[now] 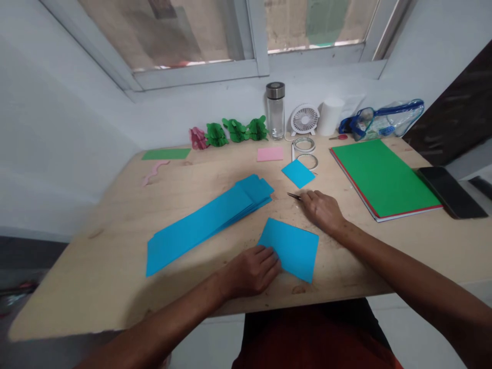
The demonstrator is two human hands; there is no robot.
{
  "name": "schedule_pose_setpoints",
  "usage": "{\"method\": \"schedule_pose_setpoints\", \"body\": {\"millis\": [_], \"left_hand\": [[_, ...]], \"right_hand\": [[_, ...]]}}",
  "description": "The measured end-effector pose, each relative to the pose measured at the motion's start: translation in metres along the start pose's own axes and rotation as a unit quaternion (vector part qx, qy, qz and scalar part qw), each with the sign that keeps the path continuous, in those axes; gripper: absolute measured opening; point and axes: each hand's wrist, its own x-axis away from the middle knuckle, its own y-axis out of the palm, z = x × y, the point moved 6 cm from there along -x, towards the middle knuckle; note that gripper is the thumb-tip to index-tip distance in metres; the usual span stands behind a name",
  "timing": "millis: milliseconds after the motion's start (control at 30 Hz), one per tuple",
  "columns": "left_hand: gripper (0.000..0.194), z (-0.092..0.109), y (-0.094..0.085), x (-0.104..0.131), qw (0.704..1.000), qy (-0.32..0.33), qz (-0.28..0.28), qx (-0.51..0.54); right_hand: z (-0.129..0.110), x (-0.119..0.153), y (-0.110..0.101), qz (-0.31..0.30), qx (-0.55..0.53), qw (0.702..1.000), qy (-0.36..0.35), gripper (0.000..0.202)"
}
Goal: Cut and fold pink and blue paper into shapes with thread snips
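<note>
Near the front edge of the wooden table (96,287) lies a blue paper sheet (294,248). It lies flat, turned a bit like a diamond. The left hand (251,269) rests on the sheet's left corner with its fingers pressing down flat, not closed around anything. The right hand (323,210) sits just behind the sheet, on the bare wood. It pinches a thin dark tool (294,196) between its fingertips, and the tip sticks out to the left. I cannot tell what kind of tool it is.

To the left of the sheet is a long stack of blue paper strips (207,220), spread out a little at the far end. A small blue square (298,173) lies farther back, beside two rings of tape (307,152). A pink paper piece (270,154) is near them.

On the right side lies a pile of colored sheets with a green sheet (382,177) on top, and a black phone (449,190) is just beside it.

Along the wall stand green paper decorations (235,130), a glass bottle (275,113), a small white fan (304,119) and a clear pouch (384,120) with a blue edge.
</note>
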Motion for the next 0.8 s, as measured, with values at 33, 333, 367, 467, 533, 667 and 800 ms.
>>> {"method": "schedule_pose_setpoints", "body": {"millis": [33, 333, 367, 467, 533, 667, 800], "left_hand": [[0.021, -0.002, -0.004, -0.001, 1.0, -0.003, 0.012, -0.001], [0.01, -0.067, -0.068, -0.018, 0.948, -0.224, 0.209, -0.088], [0.011, -0.07, -0.07, -0.023, 0.94, -0.234, 0.217, -0.118], [0.014, -0.063, -0.055, -0.042, 0.942, -0.204, 0.187, -0.188], [0.022, -0.051, -0.027, -0.053, 0.96, -0.163, 0.118, -0.193], [0.023, -0.036, 0.024, -0.061, 0.978, -0.149, -0.001, -0.145], [0.017, -0.04, 0.037, -0.068, 0.983, -0.168, -0.009, -0.077]], "right_hand": [[0.008, -0.001, -0.001, 0.008, -0.021, 0.999, 0.025, 0.021], [0.066, 0.038, -0.028, 0.087, -0.462, 0.852, 0.228, 0.025], [0.066, 0.047, -0.028, 0.092, -0.542, 0.794, 0.259, 0.026], [0.059, 0.073, -0.028, 0.094, -0.635, 0.7, 0.313, 0.027], [0.051, 0.087, -0.024, 0.08, -0.65, 0.683, 0.323, 0.026], [0.043, 0.108, -0.017, 0.062, -0.636, 0.692, 0.337, 0.027], [0.043, 0.119, -0.013, 0.052, -0.632, 0.685, 0.359, 0.029]]}}
